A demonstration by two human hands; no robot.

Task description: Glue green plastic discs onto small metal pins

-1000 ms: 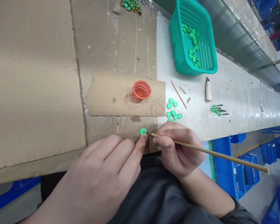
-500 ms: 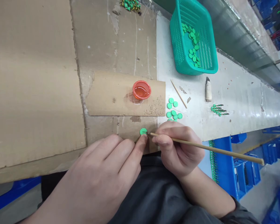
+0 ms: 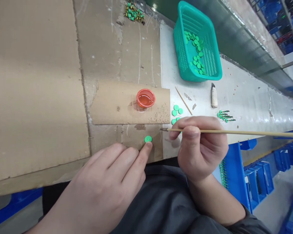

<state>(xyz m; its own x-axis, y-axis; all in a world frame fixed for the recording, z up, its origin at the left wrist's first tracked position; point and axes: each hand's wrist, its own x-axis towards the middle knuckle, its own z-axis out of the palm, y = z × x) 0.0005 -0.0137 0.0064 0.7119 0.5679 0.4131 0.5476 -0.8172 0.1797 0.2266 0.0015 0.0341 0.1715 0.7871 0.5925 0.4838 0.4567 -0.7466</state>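
A round green button [image 3: 148, 139] with two small holes lies on the brown work surface. The index fingertip of my left hand [image 3: 114, 175] pins it at its near edge, the other fingers curled under. My right hand [image 3: 201, 146] is closed in a pinch on a thin paintbrush [image 3: 234, 132] with a wooden handle. Its dark tip is raised to the right of the button, apart from it. Beyond stands a small red cup [image 3: 146, 98] of reddish liquid on a cardboard strip [image 3: 107, 104]. Several loose green buttons [image 3: 176, 107] lie behind my right hand, which partly hides them.
A teal basket [image 3: 179, 55] with green discs stands at the back. A thin wooden stick [image 3: 183, 100], a whitish tube with a dark tip [image 3: 214, 96] and green-headed dark pieces [image 3: 226, 116] lie to the right. Green-and-yellow pieces [image 3: 134, 13] are heaped at the far edge.
My right hand has drawn the brush off the button, moving right and up, and the handle is now nearly level. My left hand stays on the button. The view has shifted slightly.
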